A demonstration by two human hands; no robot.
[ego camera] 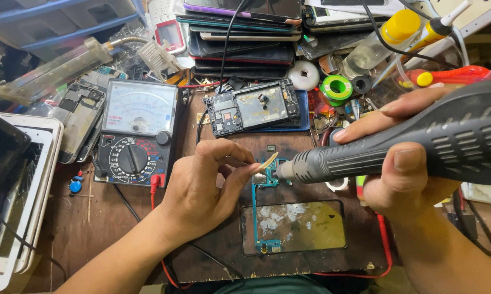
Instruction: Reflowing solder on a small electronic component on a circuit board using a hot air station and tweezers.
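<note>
My right hand [403,179] grips a thick grey hot-air tool [419,144], its metal nozzle pointing left at the top of a teal phone circuit board [267,179]. My left hand [202,190] pinches a thin tan pick or tweezer [267,162] whose tip meets the board right by the nozzle. The board lies along an opened phone frame [294,226] on a dark mat. Behind it sits another opened phone body [253,108] with bare components.
An analog multimeter [134,133] with red and black leads stands at the left. White tablets [17,190] lie stacked at the far left, a pile of phones [240,32] at the back. Tape rolls [335,87], bottles [387,38] and tools crowd the back right.
</note>
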